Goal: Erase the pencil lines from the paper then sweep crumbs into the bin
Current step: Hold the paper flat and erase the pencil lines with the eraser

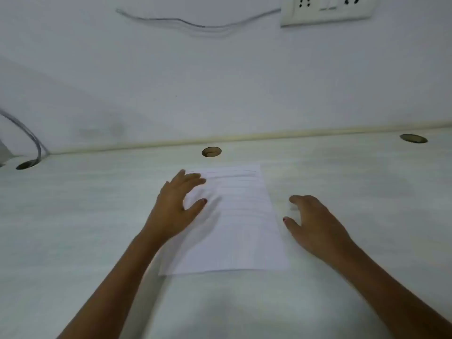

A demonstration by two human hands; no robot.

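A pale desk (97,216) with faint streaky grain is spreading from near to far, meeting a plain whitish wall (220,81). A cream strip (269,136) is running along that far edge. Three round cable holes are sitting just before it: left hole (25,165), middle hole (211,151), right hole (413,138). A grey cable (29,135) is looping down toward the left hole. High on the right a socket plate (327,9) is hanging, a thin wire (195,24) trailing left from it.

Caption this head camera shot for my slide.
Left hand spread over the upper left of a lined paper, right hand beside its right edge, on a pale desk.
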